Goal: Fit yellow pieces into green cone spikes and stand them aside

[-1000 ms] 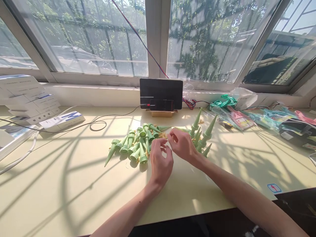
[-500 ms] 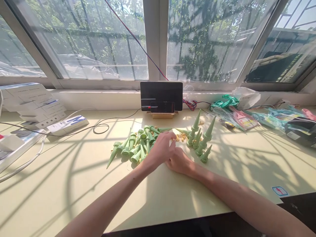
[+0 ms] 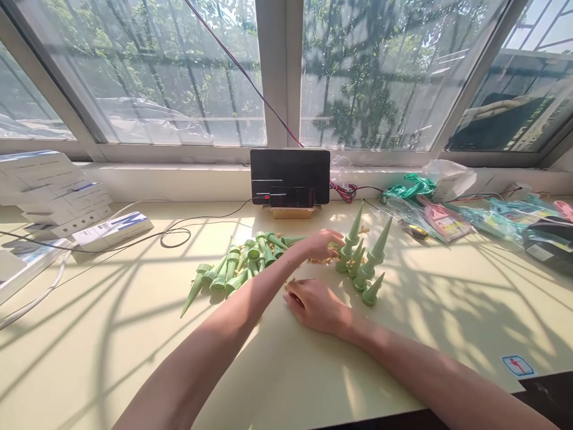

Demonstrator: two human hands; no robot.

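Observation:
My left hand (image 3: pixel 323 243) reaches across above the right one, fingers curled down beside the upright green spikes (image 3: pixel 356 230). A bit of green shows at its fingertips, but what they hold is mostly hidden. Small yellow pieces (image 3: pixel 319 260) lie under that hand, partly covered. Closer to me, my right hand (image 3: pixel 319 307) rests on the table with thumb and forefinger pinched on a small yellow piece (image 3: pixel 292 284). Left of both hands is a heap of hollow green plastic spikes (image 3: pixel 233 263), partly hidden by my left forearm.
A black tablet (image 3: pixel 290 170) and a phone (image 3: pixel 292 196) stand on a holder by the window. White boxes (image 3: pixel 49 188) are stacked at left, with cables (image 3: pixel 176 233) nearby. Plastic-bagged goods (image 3: pixel 443 218) lie at right. The table edge (image 3: pixel 380 416) is near me.
My left hand has moved right, away from my right hand, to the standing spikes. My right hand has come slightly nearer to me, and the yellow piece in it now shows.

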